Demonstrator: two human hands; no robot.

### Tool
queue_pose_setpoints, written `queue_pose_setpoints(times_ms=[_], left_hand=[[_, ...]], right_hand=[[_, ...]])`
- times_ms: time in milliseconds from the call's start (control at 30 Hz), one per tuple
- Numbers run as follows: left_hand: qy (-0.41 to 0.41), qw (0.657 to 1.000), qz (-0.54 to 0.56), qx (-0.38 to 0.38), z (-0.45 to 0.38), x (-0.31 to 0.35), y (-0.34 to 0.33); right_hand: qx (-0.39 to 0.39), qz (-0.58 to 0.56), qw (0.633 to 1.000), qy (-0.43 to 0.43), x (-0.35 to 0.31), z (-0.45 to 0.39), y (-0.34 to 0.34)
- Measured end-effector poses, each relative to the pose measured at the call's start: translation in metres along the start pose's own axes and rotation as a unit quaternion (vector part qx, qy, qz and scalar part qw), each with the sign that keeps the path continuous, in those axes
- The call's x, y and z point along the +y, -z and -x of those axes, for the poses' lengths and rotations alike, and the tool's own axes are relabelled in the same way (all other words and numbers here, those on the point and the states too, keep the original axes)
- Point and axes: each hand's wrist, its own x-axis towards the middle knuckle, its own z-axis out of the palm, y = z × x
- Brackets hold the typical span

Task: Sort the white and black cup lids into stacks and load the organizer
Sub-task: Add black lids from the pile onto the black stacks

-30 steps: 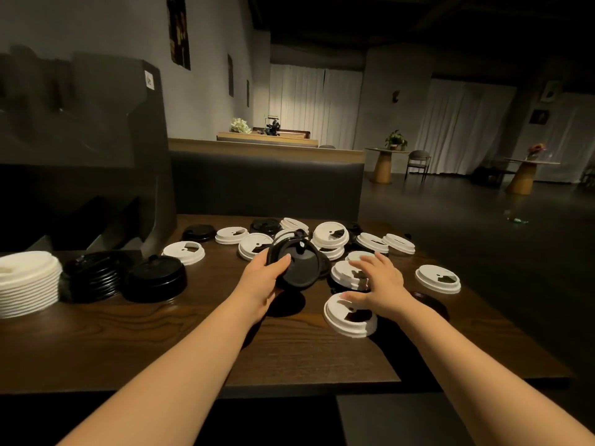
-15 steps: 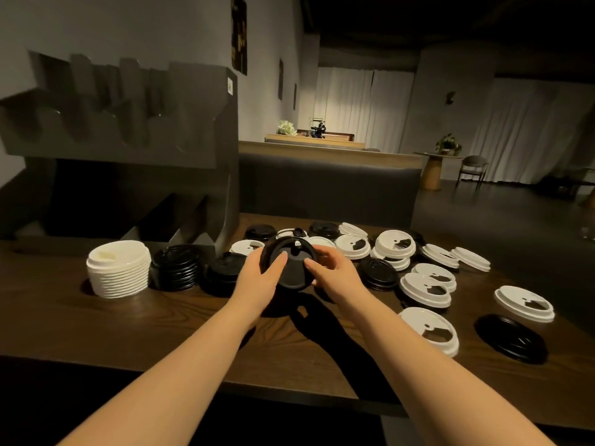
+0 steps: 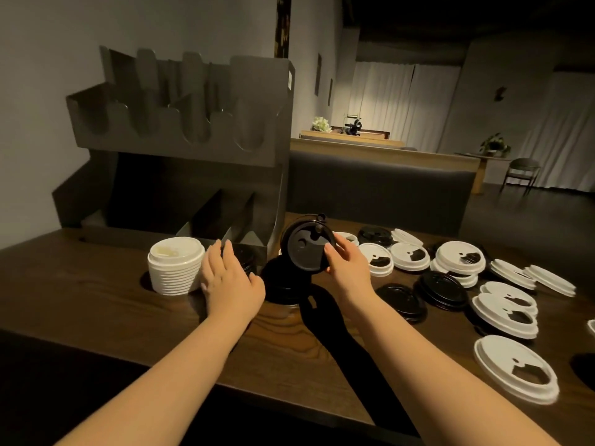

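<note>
Right hand holds a black lid tilted up off the counter; left hand lies spread over a black stack

The right hand's fingers curl round the lid's right rim, its face turned toward the camera, just above a second stack of black lids that sits between the two hands. The left hand's fingers look straight and loose, though whether they press the stack beneath is hard to tell in the dim light. Touching the left hand's outer side stands the white lid stack. Beyond the left hand rises the dark organizer. Right of the right hand, loose white lids and black lids lie scattered
</note>
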Motion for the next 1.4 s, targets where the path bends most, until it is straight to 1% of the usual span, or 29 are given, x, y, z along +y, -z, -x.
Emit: queue_pose_setpoints(times_ms=[67, 100, 167, 233, 333, 400, 467, 533, 567, 600, 667, 733, 800, 833, 900, 967, 1067, 1133, 1200, 1300, 1400], left_hand=[[0.020, 0.999, 0.001, -0.043, 0.000, -0.006, 0.000], [0.023, 0.998, 0.024, -0.048, 0.001, -0.007, 0.001], [0.023, 0.997, 0.063, -0.043, 0.001, -0.008, 0.003], [0.027, 0.996, 0.078, -0.045, 0.001, -0.009, 0.004], [0.026, 0.996, 0.075, -0.038, 0.000, -0.009, 0.003], [-0.017, 0.999, 0.037, -0.018, 0.001, -0.007, 0.001], [-0.107, 0.994, -0.002, -0.019, 0.002, -0.001, -0.002], [-0.188, 0.979, -0.044, -0.062, 0.004, 0.005, -0.004], [-0.213, 0.971, -0.064, -0.089, 0.005, 0.007, -0.005], [-0.229, 0.964, -0.079, -0.112, 0.005, 0.008, -0.006], [-0.240, 0.958, -0.079, -0.135, 0.005, 0.007, -0.005], [-0.259, 0.954, -0.057, -0.143, 0.006, 0.006, -0.004], [-0.279, 0.949, -0.006, -0.150, 0.009, 0.005, -0.003], [-0.270, 0.948, 0.039, -0.162, 0.011, 0.005, -0.003], [-0.222, 0.950, 0.116, -0.185, 0.012, 0.008, 0.000], [-0.199, 0.955, 0.107, -0.192, 0.012, 0.009, 0.001], [-0.197, 0.952, 0.077, -0.220, 0.013, 0.011, 0.000], [-0.192, 0.950, 0.093, -0.228, 0.015, 0.012, 0.000], [-0.176, 0.952, 0.114, -0.225, 0.015, 0.012, 0.001], [-0.152, 0.954, 0.125, -0.227, 0.013, 0.009, 0.000], [-0.147, 0.955, 0.135, -0.219, 0.012, 0.008, -0.002]], right_hand=[[0.018, -0.004, 1.000, 0.022, -0.003, -0.003, -0.007], [0.027, -0.008, 0.999, 0.032, -0.002, -0.005, -0.010], [0.043, -0.013, 0.998, 0.049, 0.003, -0.008, -0.014], [0.068, -0.007, 0.996, 0.057, 0.014, -0.010, -0.015], [0.120, -0.024, 0.992, 0.038, 0.027, -0.015, -0.009], [0.163, -0.055, 0.985, 0.020, 0.027, -0.021, -0.001], [0.194, -0.077, 0.978, -0.003, 0.025, -0.024, 0.005], [0.211, -0.102, 0.971, -0.035, 0.028, -0.027, 0.009], [0.212, -0.112, 0.970, -0.050, 0.030, -0.029, 0.010], [0.212, -0.119, 0.968, -0.064, 0.031, -0.029, 0.011], [0.212, -0.133, 0.964, -0.093, 0.029, -0.028, 0.012], [0.202, -0.154, 0.958, -0.132, 0.022, -0.024, 0.015], [0.177, -0.156, 0.959, -0.154, 0.016, -0.021, 0.017], [0.164, -0.143, 0.963, -0.157, 0.015, -0.021, 0.018], [0.145, -0.116, 0.970, -0.156, 0.016, -0.019, 0.017], [0.126, -0.102, 0.975, -0.149, 0.017, -0.017, 0.014], [0.112, -0.108, 0.976, -0.151, 0.017, -0.015, 0.010], [0.108, -0.130, 0.972, -0.165, 0.018, -0.016, 0.010], [0.088, -0.147, 0.970, -0.175, 0.020, -0.016, 0.010], [0.046, -0.103, 0.982, -0.153, 0.025, -0.016, 0.011], [0.044, -0.078, 0.987, -0.137, 0.029, -0.015, 0.011]])
